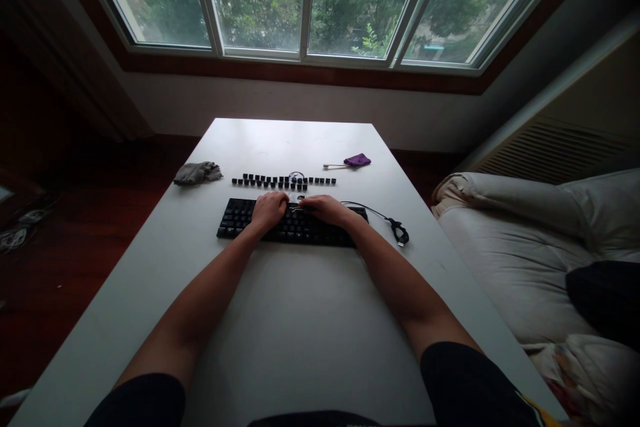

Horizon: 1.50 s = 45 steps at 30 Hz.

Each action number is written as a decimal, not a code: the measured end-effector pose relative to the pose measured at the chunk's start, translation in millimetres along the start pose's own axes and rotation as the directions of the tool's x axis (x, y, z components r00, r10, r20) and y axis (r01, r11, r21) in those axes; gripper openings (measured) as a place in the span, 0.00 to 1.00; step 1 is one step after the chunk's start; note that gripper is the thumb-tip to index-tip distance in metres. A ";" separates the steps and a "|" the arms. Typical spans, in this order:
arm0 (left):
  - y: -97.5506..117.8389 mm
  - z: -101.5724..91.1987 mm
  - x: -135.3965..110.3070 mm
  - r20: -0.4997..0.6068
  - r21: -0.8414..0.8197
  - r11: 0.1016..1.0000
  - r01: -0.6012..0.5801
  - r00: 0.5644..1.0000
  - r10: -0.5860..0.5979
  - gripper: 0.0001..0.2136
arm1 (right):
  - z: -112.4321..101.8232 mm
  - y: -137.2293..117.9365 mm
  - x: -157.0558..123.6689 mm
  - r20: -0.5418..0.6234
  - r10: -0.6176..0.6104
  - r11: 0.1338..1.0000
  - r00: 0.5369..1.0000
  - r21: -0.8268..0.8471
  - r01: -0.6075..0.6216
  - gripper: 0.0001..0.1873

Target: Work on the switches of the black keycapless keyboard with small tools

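A black keyboard (240, 219) lies on the white table (300, 320), its cable (395, 225) trailing off to the right. My left hand (269, 209) rests on the keyboard's middle with fingers curled down. My right hand (323, 209) lies just beside it, fingers pinched on a thin wire tool over the keys. Behind the keyboard stands a row of several removed black keycaps (280, 181).
A grey cloth (197, 173) lies at the table's left edge. A purple cloth (357, 160) with a small brush (333, 165) sits at the back right. A white sofa (525, 260) stands close along the table's right side. Windows fill the far wall.
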<state>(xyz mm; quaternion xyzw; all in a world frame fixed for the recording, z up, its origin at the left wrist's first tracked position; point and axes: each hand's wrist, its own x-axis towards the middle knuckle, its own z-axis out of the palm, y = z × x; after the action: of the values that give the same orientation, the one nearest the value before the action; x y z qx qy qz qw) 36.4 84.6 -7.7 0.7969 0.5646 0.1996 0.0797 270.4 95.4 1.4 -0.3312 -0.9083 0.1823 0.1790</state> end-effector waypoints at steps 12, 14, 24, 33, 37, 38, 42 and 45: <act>0.1 -0.2 -1.3 -0.012 0.013 1.000 -0.008 1.000 0.008 0.11 | 3.7 2.6 0.7 -0.087 0.128 0.990 0.988 0.067 -0.122 0.16; 1.7 -1.6 -2.1 -0.009 0.018 1.000 -0.010 1.000 0.010 0.10 | 3.6 3.7 0.7 -0.105 0.157 0.985 0.982 0.084 -0.149 0.15; 1.2 -5.0 -0.4 -0.005 0.037 0.999 0.019 1.000 -0.019 0.12 | -14.8 18.0 1.2 -0.350 0.384 0.919 0.854 0.050 -0.392 0.16; -4.8 -7.5 -0.2 -0.026 0.058 0.998 0.036 0.999 -0.034 0.13 | -21.0 53.5 23.3 -0.304 0.518 0.797 0.800 -0.168 -0.580 0.14; -8.6 -10.3 0.3 -0.020 0.068 0.997 0.043 0.999 -0.042 0.13 | -15.4 53.1 28.6 -0.246 0.523 0.782 0.816 -0.242 -0.574 0.14; -9.5 -10.5 0.6 -0.017 0.067 0.997 0.037 0.999 -0.036 0.13 | -13.8 52.2 29.6 -0.235 0.513 0.785 0.826 -0.262 -0.562 0.15; -11.1 -9.9 2.0 -0.019 0.052 0.998 0.021 1.000 -0.020 0.12 | -9.6 48.7 33.1 -0.200 0.476 0.791 0.857 -0.329 -0.516 0.16; -10.9 -9.5 2.6 -0.013 0.047 0.998 0.030 0.999 -0.029 0.12 | -9.3 47.2 35.2 -0.184 0.469 0.788 0.864 -0.355 -0.504 0.17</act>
<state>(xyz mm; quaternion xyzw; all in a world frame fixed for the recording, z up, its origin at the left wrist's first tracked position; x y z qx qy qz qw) 23.8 89.8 -2.3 0.7888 0.5815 0.1897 0.0603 274.6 154.6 -4.6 -0.5903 -0.8013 0.0226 0.0949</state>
